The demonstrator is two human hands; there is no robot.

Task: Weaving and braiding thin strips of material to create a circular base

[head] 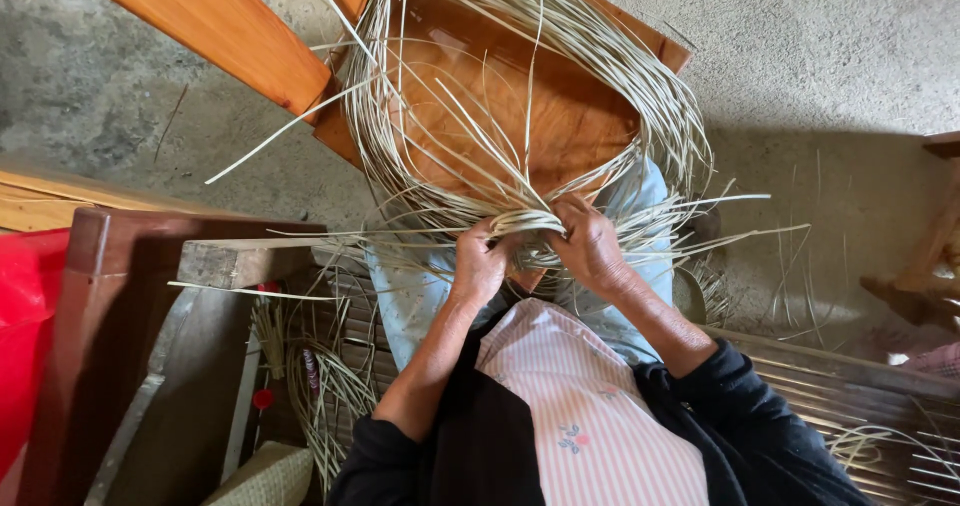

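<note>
Head view: left hand [478, 264], right hand [590, 246] both pinching, seemingly, pale cane coil [520, 96] over wooden chair [540, 106].

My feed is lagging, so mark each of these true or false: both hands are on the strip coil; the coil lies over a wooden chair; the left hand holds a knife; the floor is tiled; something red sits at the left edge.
1. Both hands are on the strip coil. True: the left hand and right hand both grip the coil at its near edge.
2. The coil lies over a wooden chair. True: the chair shows through the loop.
3. The left hand holds a knife. False: it holds only strips; no knife shows.
4. The floor is tiled. False: the floor is bare grey concrete.
5. Something red sits at the left edge. True: a red sheet, its kind unclear.
</note>
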